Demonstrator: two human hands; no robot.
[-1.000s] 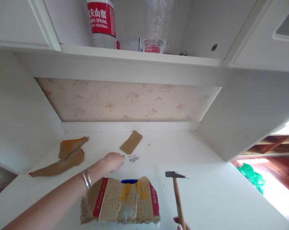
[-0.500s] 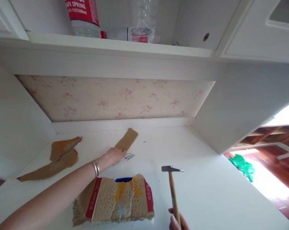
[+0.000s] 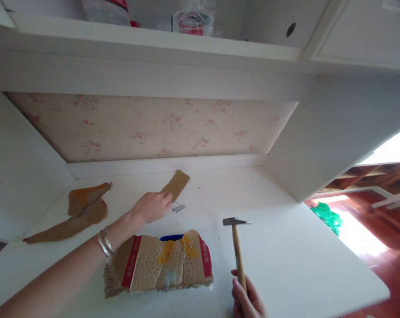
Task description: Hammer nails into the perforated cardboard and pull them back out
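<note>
My left hand [image 3: 154, 206] is closed, its fingertips pinching what looks like a thin nail [image 3: 175, 202]. Just beside them a few loose nails [image 3: 179, 208] lie on the white surface. Behind the fingers is a strip of perforated cardboard [image 3: 177, 184], partly covered by the hand. My right hand [image 3: 248, 297] grips the wooden handle of a hammer [image 3: 238, 256], with the metal head pointing away from me. Between the two arms lies a torn cardboard piece [image 3: 167, 269] full of small holes, with red edges and yellow patches. A blue object [image 3: 171, 237] shows behind its far edge.
Torn brown cardboard scraps [image 3: 84, 212] lie at the left. A shelf [image 3: 153, 39] with plastic bottles [image 3: 193, 22] overhangs the work surface [image 3: 286, 247]. White side panels stand left and right. A green bag [image 3: 326, 217] is on the floor at right.
My left hand has drawn slightly back from the loose nails, with a thin nail now showing at its fingertips. The view has tipped down, and more of my right hand shows.
</note>
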